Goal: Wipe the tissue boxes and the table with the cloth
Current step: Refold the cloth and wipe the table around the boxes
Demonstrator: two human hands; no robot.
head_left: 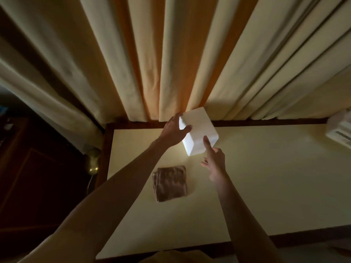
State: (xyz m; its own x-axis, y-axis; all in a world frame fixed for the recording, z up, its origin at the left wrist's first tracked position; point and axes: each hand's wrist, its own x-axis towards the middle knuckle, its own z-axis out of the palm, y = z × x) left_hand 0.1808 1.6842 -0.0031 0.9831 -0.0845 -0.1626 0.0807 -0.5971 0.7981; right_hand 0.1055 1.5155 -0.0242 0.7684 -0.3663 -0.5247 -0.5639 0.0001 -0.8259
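Left hand (173, 130) grips the white tissue box (199, 130), long axis running toward the curtain; right hand (215, 164) touches it with straight fingers; folded cloth (170, 183) lies on tabletop (266, 177).

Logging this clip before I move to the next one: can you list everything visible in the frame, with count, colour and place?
tissue box: one, white, far middle of the table, by the curtains
cloth: one, brown, folded, on the table nearer than the box
table: one, pale yellow top with dark wood edge
curtains: cream with orange folds, behind the table
white object: one, far right edge, partly cut off, cannot tell what
brass object: one, left of the table
left hand: grips the box's left side
right hand: index finger touches the box's near side, other fingers spread
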